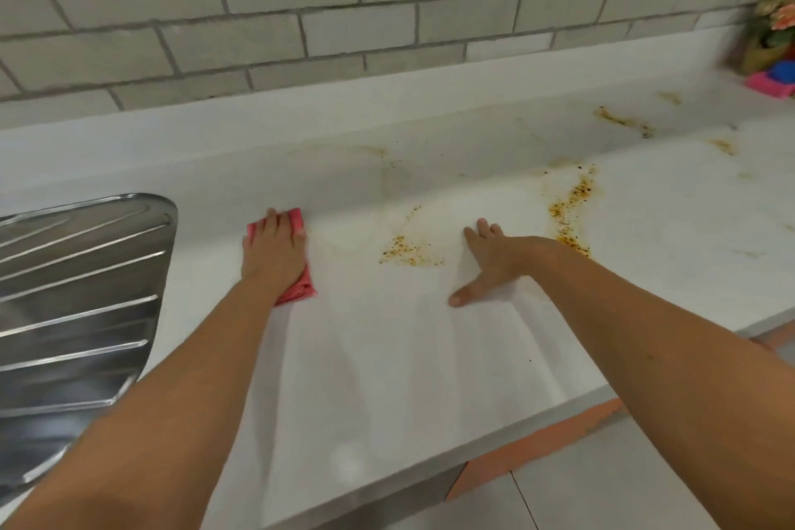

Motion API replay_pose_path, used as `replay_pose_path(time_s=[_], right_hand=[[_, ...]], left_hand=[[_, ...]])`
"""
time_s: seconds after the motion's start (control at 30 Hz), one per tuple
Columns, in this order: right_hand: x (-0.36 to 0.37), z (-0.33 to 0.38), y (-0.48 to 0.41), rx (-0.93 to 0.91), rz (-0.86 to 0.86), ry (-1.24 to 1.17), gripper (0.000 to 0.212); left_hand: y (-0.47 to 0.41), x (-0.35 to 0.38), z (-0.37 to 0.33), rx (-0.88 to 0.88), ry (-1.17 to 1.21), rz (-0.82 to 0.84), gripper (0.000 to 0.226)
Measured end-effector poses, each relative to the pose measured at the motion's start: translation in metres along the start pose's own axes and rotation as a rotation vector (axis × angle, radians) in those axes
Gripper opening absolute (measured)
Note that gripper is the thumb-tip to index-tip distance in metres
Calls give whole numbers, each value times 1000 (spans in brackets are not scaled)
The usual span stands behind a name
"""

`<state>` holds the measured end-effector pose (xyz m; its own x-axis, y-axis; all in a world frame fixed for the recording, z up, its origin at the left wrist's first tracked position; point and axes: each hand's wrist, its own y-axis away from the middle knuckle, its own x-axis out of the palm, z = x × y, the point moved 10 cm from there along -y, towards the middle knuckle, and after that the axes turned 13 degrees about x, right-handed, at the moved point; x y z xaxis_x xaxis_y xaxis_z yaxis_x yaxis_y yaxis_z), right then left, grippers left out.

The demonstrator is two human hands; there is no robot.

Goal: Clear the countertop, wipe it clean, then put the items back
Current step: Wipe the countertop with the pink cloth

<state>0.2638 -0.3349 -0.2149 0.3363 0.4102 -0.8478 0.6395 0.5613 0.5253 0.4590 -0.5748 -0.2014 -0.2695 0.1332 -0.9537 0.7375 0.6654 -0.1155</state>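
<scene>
Most of the pink folded cloth point(301, 290) was hidden under the left hand point(273, 247); only its far corner past the fingertips and a bunched edge by the wrist showed, so its full outline could not be made out. The ribbed stainless-steel drainboard point(77, 293) was cut off by the left edge of the view. At the far right end, a blurred bunch of orange and pink flowers point(774, 26) and a small pink-and-blue object point(774, 82) in front of it were cut off by the frame edge; what the object was could not be told. The cloth lay on the white stone tabletop point(387, 357), just right of the drainboard and near the raised back ledge below the grey brick-pattern tiled wall point(301, 13). The tabletop surface nearest the person looked smooth and pale. Farther back it carried speckled orange-brown stains: one patch point(408, 250) between the two hands, a longer streak point(572, 207) just beyond the right hand point(494, 260), and fainter marks point(623, 120) along the back ledge. The left arm reached forward, its hand laid palm down on the cloth with fingers straight and together, pressing it flat. The right arm came in from the right, its hand palm down on the bare tabletop, fingers extended and thumb spread wide toward the person, holding nothing. The two hands were well apart.
</scene>
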Motion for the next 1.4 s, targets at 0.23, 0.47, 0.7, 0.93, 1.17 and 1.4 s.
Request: replay_pose_path(time_s=[0.23, 0.47, 0.7, 0.93, 1.17, 1.4], right_hand=[[-11, 4, -11, 59, 94, 196, 139], [-15, -1, -14, 74, 229, 91, 121], [-17, -11, -17, 145, 300, -287, 90], [-18, -15, -15, 192, 255, -347, 89], [-14, -17, -14, 218, 250, -434, 92], [-17, -12, -7, 180, 195, -411, 81]], left_hand=[[65, 28, -134, 431, 132, 193, 53], [-7, 20, -75, 314, 62, 182, 51], [46, 41, -168, 579, 124, 249, 51], [31, 38, -149, 637, 47, 316, 51], [9, 38, -176, 542, 47, 193, 52], [82, 16, -175, 649, 224, 271, 50]])
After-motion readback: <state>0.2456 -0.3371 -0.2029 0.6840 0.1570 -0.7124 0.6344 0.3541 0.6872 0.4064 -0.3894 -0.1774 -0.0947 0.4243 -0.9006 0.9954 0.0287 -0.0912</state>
